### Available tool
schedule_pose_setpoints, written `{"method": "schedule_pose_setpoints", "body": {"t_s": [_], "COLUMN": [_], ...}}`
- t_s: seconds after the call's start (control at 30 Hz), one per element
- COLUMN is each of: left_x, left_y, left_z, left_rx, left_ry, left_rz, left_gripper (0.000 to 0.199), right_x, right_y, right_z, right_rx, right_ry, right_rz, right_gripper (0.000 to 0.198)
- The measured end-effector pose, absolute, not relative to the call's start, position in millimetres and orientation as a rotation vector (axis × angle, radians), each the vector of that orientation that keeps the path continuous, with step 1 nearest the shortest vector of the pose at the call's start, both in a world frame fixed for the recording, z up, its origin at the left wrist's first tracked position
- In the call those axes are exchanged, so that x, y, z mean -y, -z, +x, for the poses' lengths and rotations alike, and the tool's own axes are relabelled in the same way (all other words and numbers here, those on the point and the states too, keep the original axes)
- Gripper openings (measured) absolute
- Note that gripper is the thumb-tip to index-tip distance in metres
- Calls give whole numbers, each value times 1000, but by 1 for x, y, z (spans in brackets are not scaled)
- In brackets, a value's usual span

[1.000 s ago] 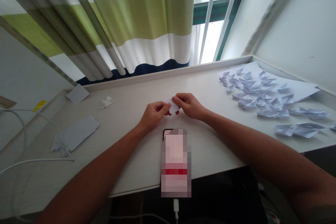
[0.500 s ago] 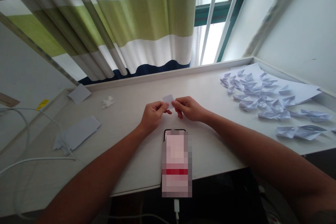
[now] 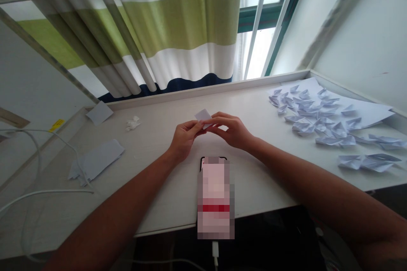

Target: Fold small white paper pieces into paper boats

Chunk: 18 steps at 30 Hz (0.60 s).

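Observation:
A small white piece of folded paper (image 3: 202, 115) is pinched between my two hands, a little above the middle of the white desk. My left hand (image 3: 187, 134) grips its lower left edge between thumb and fingers. From the other side, my right hand (image 3: 230, 129) has its fingertips closed on the paper's lower right part, the thumb below and the fingers stretched over the top. The fingers cover the paper's lower edge. Just in front of my hands lies a phone (image 3: 215, 194) with a blurred-out screen.
Several folded paper boats (image 3: 318, 118) lie at the right, some on large white sheets (image 3: 372, 112). To the left are a stack of paper (image 3: 98, 161), a single sheet (image 3: 99, 113), a crumpled scrap (image 3: 132, 123) and a looping white cable (image 3: 47, 192). A charging plug (image 3: 215, 249) hangs from the phone.
My right hand has shifted its grip, its fingers now reaching over the paper and touching near the left fingertips. The paper has tilted slightly. My left hand keeps its hold.

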State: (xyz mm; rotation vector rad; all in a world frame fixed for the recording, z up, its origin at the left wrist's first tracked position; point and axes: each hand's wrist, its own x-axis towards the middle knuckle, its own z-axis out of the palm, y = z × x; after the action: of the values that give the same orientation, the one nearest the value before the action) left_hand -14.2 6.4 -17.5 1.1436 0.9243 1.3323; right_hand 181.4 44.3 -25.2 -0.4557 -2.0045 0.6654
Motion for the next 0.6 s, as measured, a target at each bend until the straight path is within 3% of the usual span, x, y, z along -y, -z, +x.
{"method": "schedule_pose_setpoints", "body": {"t_s": [0.2, 0.6], "left_x": [-6, -6], "left_y": [16, 18], "left_z": [-13, -21], "left_rx": [-861, -925], "left_ry": [-1276, -1155], "left_rz": [1013, 1218], "left_gripper": [32, 26], "right_x": [-43, -40], "right_y": [20, 23], "right_z": [183, 178], "right_rx": [1939, 1735], "right_ry": [-652, -993], "right_rz": [-453, -709], "right_gripper": [13, 30]}}
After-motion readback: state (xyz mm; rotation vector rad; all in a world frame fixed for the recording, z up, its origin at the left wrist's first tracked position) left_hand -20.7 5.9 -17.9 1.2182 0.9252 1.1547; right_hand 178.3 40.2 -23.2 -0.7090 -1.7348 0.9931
